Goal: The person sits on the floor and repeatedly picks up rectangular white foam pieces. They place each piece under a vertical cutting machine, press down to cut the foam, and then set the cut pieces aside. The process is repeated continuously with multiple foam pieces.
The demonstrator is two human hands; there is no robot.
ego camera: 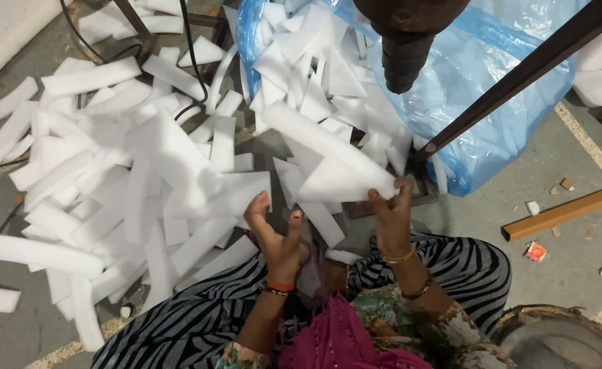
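White foam fills most of the view: a long foam strip [335,160] is raised over the person's lap, slanting from upper left down to lower right, and the right hand [391,212] pinches its lower right end, fingers [403,186] closed on the edge. The left hand [273,236] is held up just left of it, palm toward the strip, with its fingers [258,203] spread open and gripping nothing; whether a fingertip brushes the foam cannot be told. Both wrists carry bangles. To the left, a loose heap of foam strips [116,184] lies scattered across the grey floor [567,232], overlapping at all angles. Behind the held strip, a blue plastic bag [478,89] stands open with more foam pieces [314,61] spilling from its mouth. A dark metal rod [519,75] slants across the bag, and a dark ribbed machine part [403,55] hangs at top centre. On the floor to the right lies a short wooden block [560,213], well apart from both hands.
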